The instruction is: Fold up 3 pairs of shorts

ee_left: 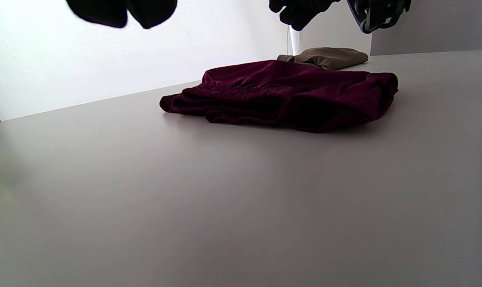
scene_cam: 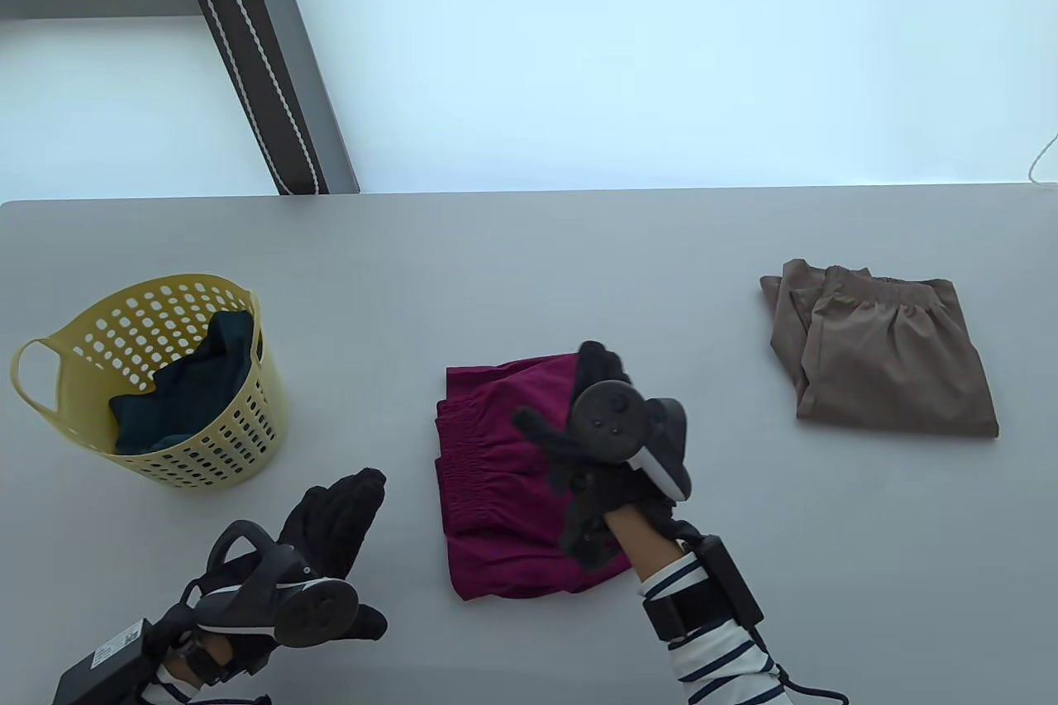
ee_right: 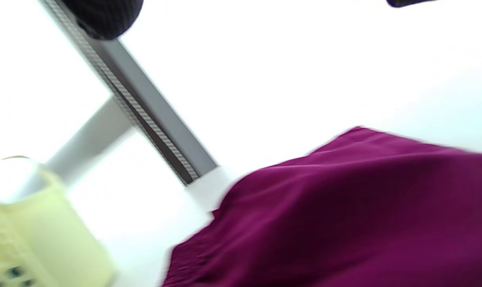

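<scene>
Maroon shorts (scene_cam: 512, 482) folded under the right hand (scene_cam: 603, 440)
Right hand spread just above them; left hand (scene_cam: 331, 540) open, hovering beside them over the surface (scene_cam: 579, 259).

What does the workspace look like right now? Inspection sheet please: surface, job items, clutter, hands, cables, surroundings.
Surface: grey table, plain.
Job's things: maroon shorts folded at centre; tan shorts folded at right, apart from them; dark teal garment unfolded in the yellow basket at left.
Clutter: nothing seen.
Grippers: right hand over the maroon shorts, contact unclear; left hand beside them, fingers straight, holding nothing.
Cables: black lead from the right wrist unit; white cord at the far right edge.
Surroundings: bright window, dark frame post behind the table.
</scene>
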`<state>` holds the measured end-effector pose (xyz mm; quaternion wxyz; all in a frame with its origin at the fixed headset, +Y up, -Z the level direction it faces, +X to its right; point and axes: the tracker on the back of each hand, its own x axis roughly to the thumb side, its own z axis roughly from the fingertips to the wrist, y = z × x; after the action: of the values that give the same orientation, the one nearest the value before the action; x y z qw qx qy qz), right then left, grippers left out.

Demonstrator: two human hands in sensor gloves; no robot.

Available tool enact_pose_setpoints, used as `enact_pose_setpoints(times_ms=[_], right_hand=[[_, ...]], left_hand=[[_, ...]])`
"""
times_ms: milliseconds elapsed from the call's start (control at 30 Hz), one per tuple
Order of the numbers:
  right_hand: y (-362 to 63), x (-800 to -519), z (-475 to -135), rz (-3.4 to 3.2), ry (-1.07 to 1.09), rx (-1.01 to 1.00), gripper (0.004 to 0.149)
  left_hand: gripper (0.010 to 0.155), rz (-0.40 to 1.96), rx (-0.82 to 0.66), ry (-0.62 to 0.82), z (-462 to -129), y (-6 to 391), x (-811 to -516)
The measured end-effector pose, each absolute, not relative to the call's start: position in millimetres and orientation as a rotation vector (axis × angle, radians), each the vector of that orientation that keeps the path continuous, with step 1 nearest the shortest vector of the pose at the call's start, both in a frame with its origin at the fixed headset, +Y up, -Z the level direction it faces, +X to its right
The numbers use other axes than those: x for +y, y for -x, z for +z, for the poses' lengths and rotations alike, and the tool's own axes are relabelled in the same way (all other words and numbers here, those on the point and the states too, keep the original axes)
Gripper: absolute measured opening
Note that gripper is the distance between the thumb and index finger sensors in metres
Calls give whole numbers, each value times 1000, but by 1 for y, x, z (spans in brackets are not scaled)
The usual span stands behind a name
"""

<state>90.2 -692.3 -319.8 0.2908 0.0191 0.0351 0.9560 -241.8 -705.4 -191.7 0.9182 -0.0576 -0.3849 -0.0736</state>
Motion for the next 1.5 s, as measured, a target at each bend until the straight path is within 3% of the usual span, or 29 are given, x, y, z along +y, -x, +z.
enact_pose_setpoints(times_ms=[67, 133, 167, 333, 600, 667, 1133, 1333, 1500], right_hand=[[-113, -718, -329, 2539, 69, 305, 100], [-127, -754, -329, 2391, 186, 688, 101], [-129, -762, -329, 2405, 213, 727, 101], [-105, -772, -336, 2774, 144, 685, 97], [-88, -767, -334, 2759, 182, 420, 45], [-90, -764, -335, 2724, 195, 409, 41], [-145, -670, -341, 1776, 143, 312, 37], [-216, -615, -357, 1477, 222, -205, 37], [-276, -599, -350, 1394, 228, -466, 36]], left_hand=[[128, -162, -788, 112, -191, 241, -705], [127, -185, -773, 89, -191, 241, -705], [126, -199, -770, 79, -192, 241, -706], [125, -210, -762, 94, -194, 242, -708], [123, -215, -760, 112, -195, 241, -709], [123, -218, -760, 113, -195, 241, -709], [122, -204, -768, 124, -196, 240, -708], [121, -199, -758, 144, -199, 242, -710], [121, -209, -758, 150, -200, 241, -711]])
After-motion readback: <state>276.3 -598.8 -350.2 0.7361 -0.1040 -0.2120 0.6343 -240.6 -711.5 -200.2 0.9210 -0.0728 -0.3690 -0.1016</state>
